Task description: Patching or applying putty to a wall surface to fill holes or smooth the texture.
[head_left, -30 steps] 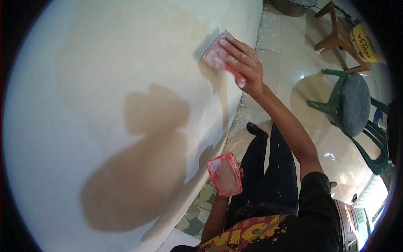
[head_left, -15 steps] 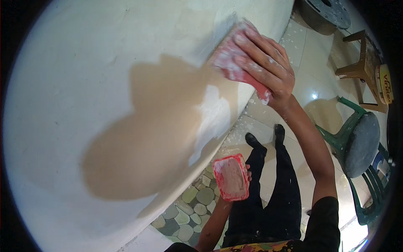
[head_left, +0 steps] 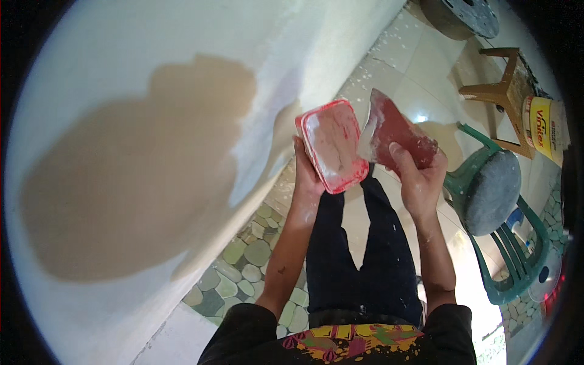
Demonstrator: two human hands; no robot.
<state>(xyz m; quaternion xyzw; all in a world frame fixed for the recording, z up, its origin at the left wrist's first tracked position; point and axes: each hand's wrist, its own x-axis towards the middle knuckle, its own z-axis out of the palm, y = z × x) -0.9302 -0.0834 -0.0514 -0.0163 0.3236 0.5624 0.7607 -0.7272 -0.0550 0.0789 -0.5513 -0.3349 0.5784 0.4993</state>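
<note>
My left hand (head_left: 304,167) grips a red rectangular tub (head_left: 334,147) holding pale pinkish-brown paste, its inner edges smeared white and red. Just to its right, my right hand (head_left: 420,176) holds a red flexible spreader (head_left: 392,125) with a pale, smeared edge, thumb across its face; the blade sits beside the tub's right rim. The cream wall (head_left: 121,67) on my left carries large shadows and patches of lighter coating.
A green plastic chair (head_left: 511,267) with a grey seat pad (head_left: 491,192) stands at right, near a brown stool (head_left: 499,91), a yellow-labelled bucket (head_left: 544,128) and a grey round object (head_left: 456,15). Spattered tiles (head_left: 389,67) run along the wall's foot.
My right hand with the spreader has left the wall and moved down beside the tub. My left hand has raised the tub toward it.
</note>
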